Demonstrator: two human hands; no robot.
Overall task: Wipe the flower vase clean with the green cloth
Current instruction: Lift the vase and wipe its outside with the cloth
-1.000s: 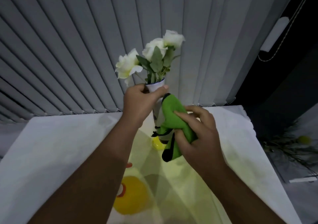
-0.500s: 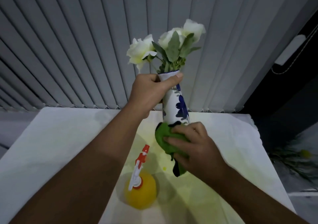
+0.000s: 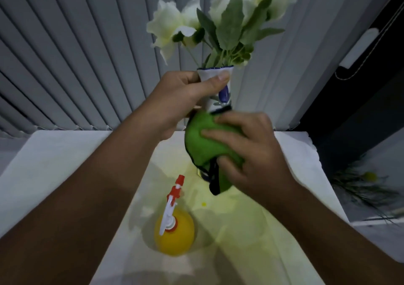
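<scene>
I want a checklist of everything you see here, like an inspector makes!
Surface: white table, yellowish light patch in the middle.
Job's things: flower vase held upright, white flowers inside; green cloth wrapped round its lower half.
Clutter: yellow spray bottle with red nozzle, standing.
Hands: left hand grips vase neck; right hand presses cloth.
Cables: blind cord hanging at right.
Surroundings: grey vertical blinds.

The vase [image 3: 220, 92] was above the desk [image 3: 65, 164], the blinds [image 3: 87, 55] behind it, the spray bottle [image 3: 173, 230] nearer on the desk.
</scene>
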